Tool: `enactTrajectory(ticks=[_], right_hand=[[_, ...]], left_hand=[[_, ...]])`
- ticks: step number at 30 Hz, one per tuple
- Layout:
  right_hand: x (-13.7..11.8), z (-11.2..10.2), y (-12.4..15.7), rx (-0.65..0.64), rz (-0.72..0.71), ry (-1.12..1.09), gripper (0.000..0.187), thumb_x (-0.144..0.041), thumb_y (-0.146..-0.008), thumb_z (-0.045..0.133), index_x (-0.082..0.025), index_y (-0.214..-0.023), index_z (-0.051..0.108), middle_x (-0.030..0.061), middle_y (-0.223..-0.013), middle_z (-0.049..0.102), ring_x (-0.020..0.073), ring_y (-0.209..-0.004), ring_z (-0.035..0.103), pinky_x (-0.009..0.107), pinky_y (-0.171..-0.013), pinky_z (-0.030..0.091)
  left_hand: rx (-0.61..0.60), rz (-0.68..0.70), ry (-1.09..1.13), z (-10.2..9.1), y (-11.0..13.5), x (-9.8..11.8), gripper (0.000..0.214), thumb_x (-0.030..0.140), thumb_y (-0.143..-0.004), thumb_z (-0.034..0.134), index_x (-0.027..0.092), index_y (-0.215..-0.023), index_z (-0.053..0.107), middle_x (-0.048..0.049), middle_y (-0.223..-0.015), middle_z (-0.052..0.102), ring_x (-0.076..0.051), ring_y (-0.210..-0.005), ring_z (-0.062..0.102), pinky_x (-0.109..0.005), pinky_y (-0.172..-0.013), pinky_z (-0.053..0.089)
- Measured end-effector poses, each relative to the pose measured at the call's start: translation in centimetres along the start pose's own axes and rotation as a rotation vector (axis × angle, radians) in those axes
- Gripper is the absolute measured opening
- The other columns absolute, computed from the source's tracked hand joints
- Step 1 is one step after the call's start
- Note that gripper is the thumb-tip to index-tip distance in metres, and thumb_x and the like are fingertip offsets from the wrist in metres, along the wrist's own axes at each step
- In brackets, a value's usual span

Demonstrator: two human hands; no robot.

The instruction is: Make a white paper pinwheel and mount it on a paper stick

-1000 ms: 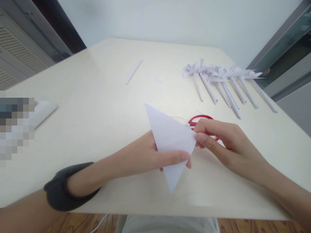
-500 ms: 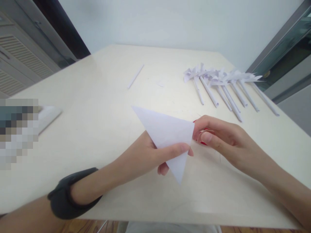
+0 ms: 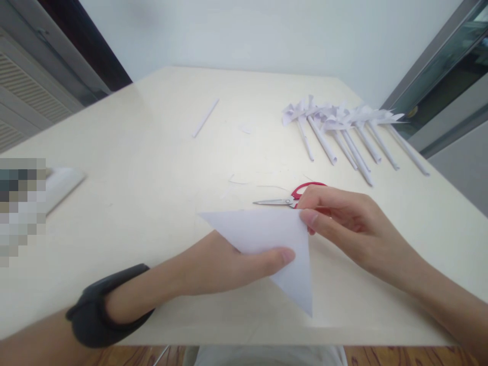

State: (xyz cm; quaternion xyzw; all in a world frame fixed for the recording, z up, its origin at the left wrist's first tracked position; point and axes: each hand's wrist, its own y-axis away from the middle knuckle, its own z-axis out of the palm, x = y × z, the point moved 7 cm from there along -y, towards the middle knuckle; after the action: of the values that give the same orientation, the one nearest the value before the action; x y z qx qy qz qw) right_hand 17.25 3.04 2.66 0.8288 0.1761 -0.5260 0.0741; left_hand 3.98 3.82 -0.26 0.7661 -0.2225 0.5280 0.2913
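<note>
A white paper triangle (image 3: 263, 231) hangs above the near part of the table, its long edge roughly level. My left hand (image 3: 244, 264) grips it, thumb on the front face and the other fingers hidden behind. At the triangle's upper right corner, my right hand (image 3: 343, 218) pinches the paper between thumb and fingertips. Just beyond the paper lie red-handled scissors (image 3: 274, 202) on the table, blades pointing left. Their handles are partly covered by my right hand.
Several white paper pinwheels (image 3: 343, 119) on rolled sticks lie in a row at the back right. One rolled paper stick (image 3: 206, 118) rests farther left. Thin paper scraps (image 3: 246, 129) are scattered mid-table. A white packet (image 3: 64, 185), partly blurred out, is at the left.
The paper triangle has turned and come lower and nearer, bringing the scissors into view. My right fingers, beside the paper before, now pinch its corner. The view has shifted slightly.
</note>
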Motion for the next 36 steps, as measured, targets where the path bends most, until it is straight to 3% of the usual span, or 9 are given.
enactTrajectory(ticks=[4, 7, 12, 20, 23, 27, 30, 33, 36], right_hand=[[0.1, -1.0, -0.2, 0.060, -0.010, 0.080, 0.024, -0.029, -0.096, 0.046, -0.022, -0.076, 0.056, -0.0018, -0.076, 0.058, 0.0137, -0.079, 0.057, 0.026, -0.065, 0.045], [1.1, -2.4, -0.5, 0.110, -0.013, 0.443, 0.012, -0.027, -0.093, 0.051, -0.024, -0.091, 0.062, 0.0012, -0.095, 0.064, 0.0175, -0.088, 0.060, 0.031, -0.071, 0.047], [3.9, -2.0, -1.2, -0.009, -0.028, 0.730, 0.020, -0.025, -0.090, 0.053, -0.022, -0.109, 0.060, 0.0087, -0.113, 0.061, 0.0243, -0.103, 0.057, 0.041, -0.086, 0.049], [4.8, -2.8, -1.2, 0.023, 0.111, 0.808, 0.019, -0.037, -0.087, 0.055, -0.021, -0.093, 0.063, 0.0090, -0.096, 0.064, 0.0246, -0.082, 0.060, 0.039, -0.067, 0.049], [5.1, -3.7, -0.9, 0.032, 0.282, 0.600, 0.024, -0.044, -0.086, 0.057, -0.022, -0.093, 0.064, 0.0071, -0.091, 0.066, 0.0219, -0.074, 0.060, 0.036, -0.061, 0.047], [4.2, -2.3, -0.3, -0.115, 0.395, -0.099, 0.021, -0.043, -0.087, 0.059, -0.023, -0.090, 0.065, 0.0041, -0.089, 0.065, 0.0161, -0.074, 0.059, 0.027, -0.061, 0.047], [2.9, -0.9, 0.0, -0.163, 0.366, -0.515, 0.022, -0.045, -0.082, 0.066, -0.023, -0.082, 0.062, 0.0005, -0.078, 0.056, 0.0113, -0.062, 0.051, 0.023, -0.056, 0.045], [2.1, 0.3, 0.1, -0.250, 0.220, -0.722, 0.036, -0.056, -0.072, 0.071, -0.022, -0.078, 0.059, -0.0013, -0.072, 0.050, 0.0070, -0.047, 0.036, 0.021, -0.039, 0.032], [2.4, 1.4, 0.5, -0.366, 0.189, -0.789, 0.043, -0.063, -0.069, 0.069, -0.024, -0.083, 0.057, -0.0024, -0.066, 0.049, 0.0068, -0.039, 0.034, 0.021, -0.031, 0.026]], left_hand=[[0.061, -0.042, -0.047, -0.4, 0.2, -0.3, 0.041, 0.039, -0.079, 0.063, 0.022, -0.046, 0.049, 0.0036, -0.041, 0.048, -0.013, -0.044, 0.049, -0.020, -0.042, 0.038], [0.202, -0.073, -0.034, -1.2, 0.5, -0.7, 0.049, 0.043, -0.078, 0.063, 0.022, -0.040, 0.041, 0.0037, -0.039, 0.044, -0.012, -0.042, 0.044, -0.023, -0.045, 0.040], [0.275, -0.092, 0.046, -1.6, 0.7, -0.7, 0.048, 0.040, -0.081, 0.057, 0.021, -0.043, 0.034, 0.0054, -0.043, 0.038, -0.010, -0.044, 0.042, -0.023, -0.051, 0.043], [0.289, -0.078, 0.093, -1.9, 1.1, -0.8, 0.047, 0.044, -0.082, 0.054, 0.020, -0.047, 0.034, 0.0057, -0.045, 0.038, -0.008, -0.044, 0.040, -0.022, -0.049, 0.038], [0.314, -0.055, 0.145, -2.1, 1.2, -1.0, 0.048, 0.045, -0.083, 0.055, 0.020, -0.047, 0.034, 0.0060, -0.045, 0.037, -0.007, -0.043, 0.038, -0.021, -0.046, 0.036], [0.373, -0.039, 0.200, -2.6, 1.5, -1.1, 0.049, 0.046, -0.083, 0.057, 0.020, -0.048, 0.035, 0.0059, -0.046, 0.038, -0.008, -0.044, 0.039, -0.021, -0.045, 0.035], [0.467, -0.055, 0.201, -3.3, 1.9, -1.4, 0.049, 0.048, -0.079, 0.063, 0.021, -0.046, 0.039, 0.0052, -0.045, 0.040, -0.009, -0.043, 0.040, -0.021, -0.041, 0.035], [0.534, -0.062, 0.210, -3.7, 2.1, -1.5, 0.050, 0.049, -0.075, 0.066, 0.022, -0.042, 0.040, 0.0041, -0.042, 0.040, -0.011, -0.044, 0.043, -0.023, -0.040, 0.039], [0.569, -0.059, 0.218, -3.9, 2.2, -1.5, 0.049, 0.048, -0.074, 0.067, 0.023, -0.041, 0.041, 0.0030, -0.041, 0.039, -0.016, -0.055, 0.056, -0.023, -0.046, 0.047]])
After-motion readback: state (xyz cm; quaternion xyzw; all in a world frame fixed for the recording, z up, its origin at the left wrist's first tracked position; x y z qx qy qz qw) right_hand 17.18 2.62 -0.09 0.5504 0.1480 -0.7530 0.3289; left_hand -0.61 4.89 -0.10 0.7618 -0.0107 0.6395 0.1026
